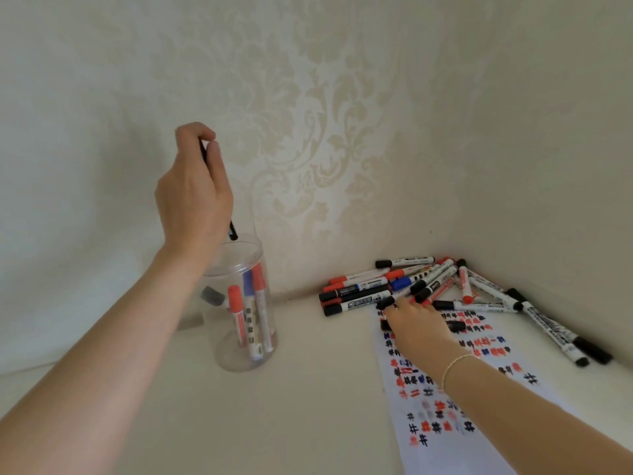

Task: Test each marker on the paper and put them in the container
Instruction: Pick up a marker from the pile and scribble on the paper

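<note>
The left hand [193,193] pinches a black marker [233,231] above the jar's [239,337] rim; at three o'clock, right hand [419,329] fingers curl over another by the marker pile [428,286] on the paper [445,399].

Light: soft, even, daylit | Shadows: faint | Focus: slightly soft overall | Edges: wide-angle bowing | Glare: none strong

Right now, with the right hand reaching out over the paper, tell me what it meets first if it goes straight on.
The right hand points at the pile of markers against the wall. Its fingertips look already at the nearest black-capped ones, so it probably meets those first; actual contact is unclear.
</note>
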The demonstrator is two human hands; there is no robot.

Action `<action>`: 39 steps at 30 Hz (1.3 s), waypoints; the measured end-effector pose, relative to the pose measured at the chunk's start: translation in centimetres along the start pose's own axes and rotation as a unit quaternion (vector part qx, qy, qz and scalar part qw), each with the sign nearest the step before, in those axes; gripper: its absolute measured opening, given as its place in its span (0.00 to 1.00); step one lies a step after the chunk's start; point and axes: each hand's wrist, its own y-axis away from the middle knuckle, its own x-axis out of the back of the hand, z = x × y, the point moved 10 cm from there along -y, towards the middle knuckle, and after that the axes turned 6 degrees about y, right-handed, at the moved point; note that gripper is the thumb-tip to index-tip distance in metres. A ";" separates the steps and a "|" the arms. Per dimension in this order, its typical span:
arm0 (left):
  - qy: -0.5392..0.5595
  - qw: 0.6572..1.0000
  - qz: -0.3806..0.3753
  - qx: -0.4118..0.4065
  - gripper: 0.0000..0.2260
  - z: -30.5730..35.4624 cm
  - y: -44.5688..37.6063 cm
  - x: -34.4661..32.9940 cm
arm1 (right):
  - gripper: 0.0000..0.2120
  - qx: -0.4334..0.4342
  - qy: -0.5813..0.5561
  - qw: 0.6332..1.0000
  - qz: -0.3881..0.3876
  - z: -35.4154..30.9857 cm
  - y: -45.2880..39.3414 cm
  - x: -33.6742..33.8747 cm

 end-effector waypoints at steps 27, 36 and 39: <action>-0.068 0.797 -0.569 -0.192 0.16 7.8 18.4 -15.2 | 0.13 -0.094 -0.521 0.848 0.013 4.4 2.5 5.9; 0.237 0.757 -0.601 0.097 0.07 8.1 19.8 -15.4 | 0.11 -0.072 -0.851 0.514 -0.084 0.2 3.6 3.3; 0.250 0.731 -0.615 0.155 0.14 8.0 20.5 -15.4 | 0.11 -0.106 -0.814 0.571 -0.001 1.1 3.2 4.1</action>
